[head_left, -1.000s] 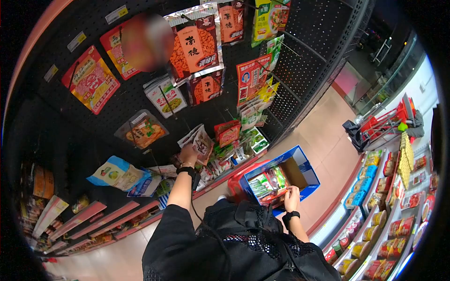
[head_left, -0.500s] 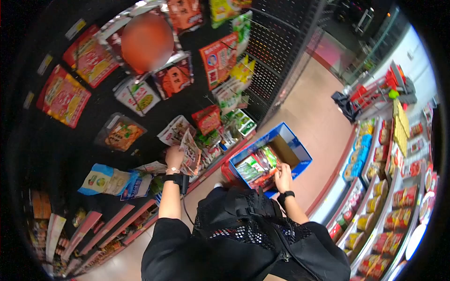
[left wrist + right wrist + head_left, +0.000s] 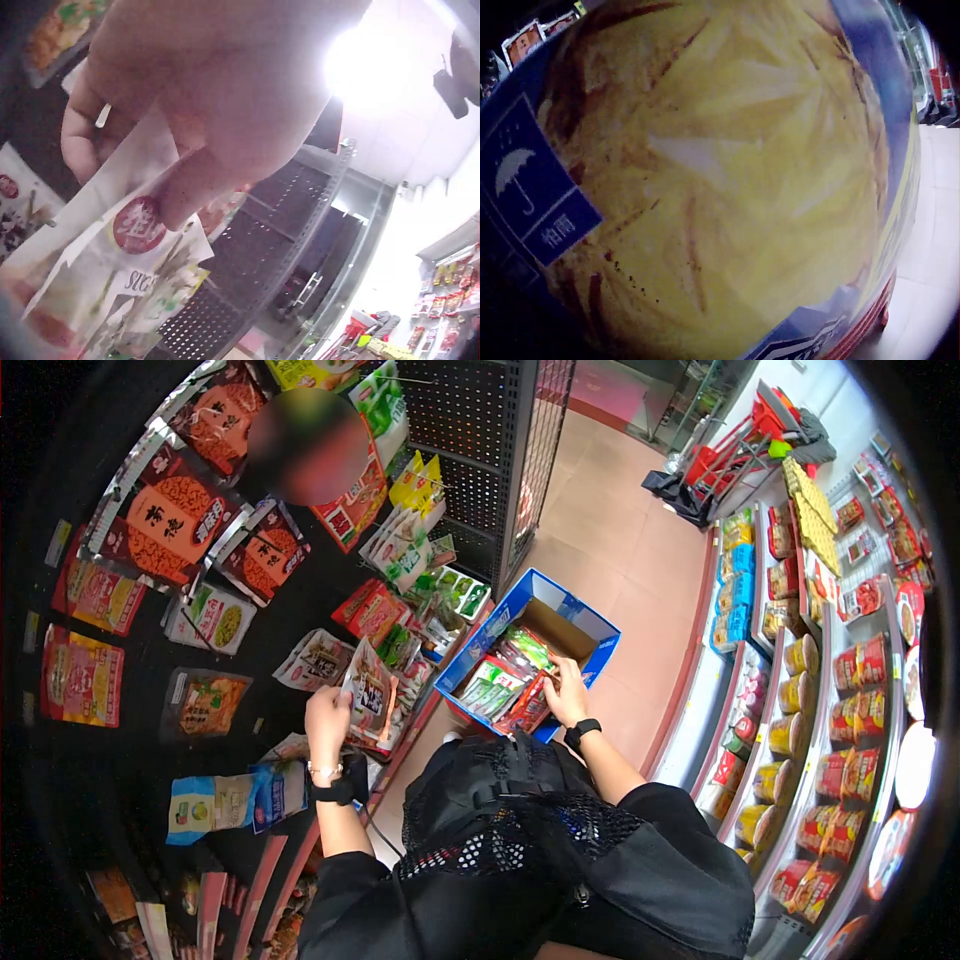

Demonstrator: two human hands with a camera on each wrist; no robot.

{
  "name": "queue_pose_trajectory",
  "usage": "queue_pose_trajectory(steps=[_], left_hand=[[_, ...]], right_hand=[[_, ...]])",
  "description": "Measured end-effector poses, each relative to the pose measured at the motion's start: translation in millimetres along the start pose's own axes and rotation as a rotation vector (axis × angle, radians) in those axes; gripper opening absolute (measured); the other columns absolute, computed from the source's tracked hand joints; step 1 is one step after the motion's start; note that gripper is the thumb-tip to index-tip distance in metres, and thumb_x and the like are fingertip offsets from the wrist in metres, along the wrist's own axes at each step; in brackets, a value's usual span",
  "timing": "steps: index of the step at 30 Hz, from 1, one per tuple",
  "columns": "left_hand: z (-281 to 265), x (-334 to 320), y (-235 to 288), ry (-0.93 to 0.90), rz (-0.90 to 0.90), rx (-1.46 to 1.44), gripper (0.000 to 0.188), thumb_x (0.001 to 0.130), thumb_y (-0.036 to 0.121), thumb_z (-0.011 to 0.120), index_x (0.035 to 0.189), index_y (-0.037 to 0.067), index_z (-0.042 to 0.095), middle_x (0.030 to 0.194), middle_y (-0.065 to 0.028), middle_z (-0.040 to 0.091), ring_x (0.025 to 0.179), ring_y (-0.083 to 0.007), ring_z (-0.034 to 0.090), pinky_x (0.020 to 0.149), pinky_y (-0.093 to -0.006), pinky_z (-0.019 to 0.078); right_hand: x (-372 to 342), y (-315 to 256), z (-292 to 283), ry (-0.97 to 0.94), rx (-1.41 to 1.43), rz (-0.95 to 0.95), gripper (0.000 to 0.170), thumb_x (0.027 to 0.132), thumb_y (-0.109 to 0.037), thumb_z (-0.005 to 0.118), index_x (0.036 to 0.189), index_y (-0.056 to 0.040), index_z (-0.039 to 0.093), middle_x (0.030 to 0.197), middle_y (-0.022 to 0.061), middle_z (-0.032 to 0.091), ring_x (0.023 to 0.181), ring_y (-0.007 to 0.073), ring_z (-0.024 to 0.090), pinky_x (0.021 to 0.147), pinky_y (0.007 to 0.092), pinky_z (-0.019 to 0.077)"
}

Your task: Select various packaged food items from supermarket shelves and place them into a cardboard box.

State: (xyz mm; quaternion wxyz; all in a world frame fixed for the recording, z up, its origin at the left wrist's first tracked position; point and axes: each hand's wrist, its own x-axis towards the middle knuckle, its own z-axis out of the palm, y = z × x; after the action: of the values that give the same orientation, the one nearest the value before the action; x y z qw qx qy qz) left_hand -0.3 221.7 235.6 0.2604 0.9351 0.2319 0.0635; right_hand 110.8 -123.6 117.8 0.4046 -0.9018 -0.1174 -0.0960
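My left hand [image 3: 328,725] pinches the top of a white and brown food packet [image 3: 372,695] in front of the black display rack. In the left wrist view the thumb presses on this packet [image 3: 105,262], beside a round red logo. A similar packet [image 3: 313,660] hangs just behind it. My right hand [image 3: 567,695] holds the near right rim of a blue cardboard box [image 3: 600,628], fingers reaching inside beside red and green packets [image 3: 500,682]. The box's printed outer wall [image 3: 742,165] fills most of the right wrist view.
Hanging seasoning bags [image 3: 165,520] cover the rack on the left. A red shelf edge [image 3: 405,745] runs beside the box. Instant noodle shelves [image 3: 800,710] stand along the right. Folded red carts [image 3: 735,460] are at the far end of the tiled aisle [image 3: 650,550].
My left hand has drawn the packet out from the rack, away from the one behind it. The head view has swung to the right. My right hand stays at the box.
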Motion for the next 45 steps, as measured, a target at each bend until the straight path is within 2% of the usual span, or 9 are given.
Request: queue_pose_trajectory(steps=[2, 5, 12, 15, 18, 22, 27, 32, 45], left_hand=[[-16.8, -0.3, 24.9, -0.027, 0.103, -0.058, 0.016, 0.072, 0.011, 0.053, 0.069, -0.005, 0.054, 0.061, -0.0156, 0.046, 0.058, -0.0277, 0.048, 0.054, -0.0316, 0.0359], [-34.7, -0.5, 60.7, -0.073, 0.18, -0.202, 0.013, 0.07, 0.009, 0.053, 0.068, -0.005, 0.054, 0.059, -0.013, 0.043, 0.055, -0.0246, 0.045, 0.053, -0.0302, 0.0346], [-9.8, 8.1, 108.3, -0.208, 0.37, -0.357, 0.013, 0.071, 0.009, 0.054, 0.068, -0.004, 0.054, 0.056, -0.0081, 0.04, 0.052, -0.0167, 0.041, 0.05, -0.0274, 0.0318], [7.6, 12.5, 122.6, -0.263, 0.43, -0.419, 0.013, 0.07, 0.008, 0.054, 0.067, -0.004, 0.054, 0.056, -0.008, 0.04, 0.052, -0.0171, 0.042, 0.049, -0.0277, 0.0318], [20.1, 9.1, 142.3, -0.34, 0.536, -0.39, 0.012, 0.071, 0.009, 0.053, 0.068, -0.003, 0.055, 0.059, -0.0111, 0.044, 0.056, -0.0234, 0.047, 0.053, -0.0306, 0.0361], [21.4, 1.5, 170.5, -0.422, 0.579, -0.368, 0.012, 0.071, 0.009, 0.052, 0.069, -0.002, 0.055, 0.062, -0.0129, 0.048, 0.062, -0.028, 0.05, 0.056, -0.0323, 0.0386], [38.5, -2.9, 189.7, -0.418, 0.68, -0.439, 0.011, 0.072, 0.009, 0.053, 0.073, -0.002, 0.056, 0.063, -0.0119, 0.048, 0.06, -0.0247, 0.049, 0.055, -0.0305, 0.0385], [82.6, -13.4, 202.2, -0.356, 0.791, -0.426, 0.011, 0.073, 0.008, 0.053, 0.075, -0.002, 0.057, 0.069, -0.0133, 0.051, 0.066, -0.0277, 0.052, 0.059, -0.0313, 0.0407], [102.4, -11.4, 178.9, -0.324, 0.62, -0.462, 0.012, 0.073, 0.008, 0.051, 0.074, -0.002, 0.058, 0.067, -0.0134, 0.051, 0.064, -0.0294, 0.052, 0.058, -0.0332, 0.0405]], right_hand=[[-0.4, 6.6, -0.1, 0.132, -0.065, -0.145, 0.014, 0.074, -0.019, 0.05, 0.077, -0.0053, 0.052, 0.074, 0.0087, 0.052, 0.079, 0.0254, 0.05, 0.068, 0.0362, 0.0407], [-3.0, 16.1, -0.5, -0.246, -0.094, -0.049, 0.013, 0.071, -0.017, 0.052, 0.074, -0.004, 0.052, 0.075, 0.0094, 0.05, 0.079, 0.0266, 0.047, 0.068, 0.0359, 0.0394], [-2.1, 16.3, -0.9, 0.025, 0.077, 0.025, 0.013, 0.071, -0.017, 0.05, 0.069, -0.0041, 0.052, 0.072, 0.01, 0.053, 0.075, 0.0261, 0.047, 0.064, 0.0363, 0.0375], [-4.2, -6.7, -25.7, -0.339, -0.38, -0.047, 0.013, 0.069, -0.016, 0.049, 0.068, -0.0054, 0.057, 0.077, 0.0124, 0.055, 0.08, 0.0265, 0.048, 0.078, 0.037, 0.0329], [-19.8, 2.5, -27.8, -0.383, -0.239, -0.074, 0.013, 0.069, -0.014, 0.049, 0.071, -0.0045, 0.056, 0.079, 0.0122, 0.055, 0.083, 0.028, 0.048, 0.078, 0.0365, 0.0349], [-35.2, 4.8, -33.8, -0.14, 0.164, 0.075, 0.024, 0.07, -0.006, 0.048, 0.094, -0.002, 0.049, 0.094, 0.0165, 0.047, 0.089, 0.0299, 0.047, 0.082, 0.0361, 0.0367], [-40.7, 10.0, -45.3, -0.009, 0.364, 0.322, 0.041, 0.072, 0.0, 0.048, 0.111, -0.0036, 0.038, 0.098, 0.01, 0.044, 0.086, 0.0163, 0.046, 0.071, 0.025, 0.0417], [-40.5, 12.7, -48.2, -0.104, 0.463, 0.401, 0.059, 0.072, 0.0, 0.05, 0.125, -0.0096, 0.025, 0.104, 0.0105, 0.043, 0.081, 0.0141, 0.044, 0.069, 0.0236, 0.0402], [-38.9, 16.6, -42.7, -0.327, 0.022, 0.083, 0.062, 0.065, -0.013, 0.054, 0.121, -0.003, 0.028, 0.113, 0.0206, 0.039, 0.107, 0.0335, 0.033, 0.091, 0.0393, 0.0287]])
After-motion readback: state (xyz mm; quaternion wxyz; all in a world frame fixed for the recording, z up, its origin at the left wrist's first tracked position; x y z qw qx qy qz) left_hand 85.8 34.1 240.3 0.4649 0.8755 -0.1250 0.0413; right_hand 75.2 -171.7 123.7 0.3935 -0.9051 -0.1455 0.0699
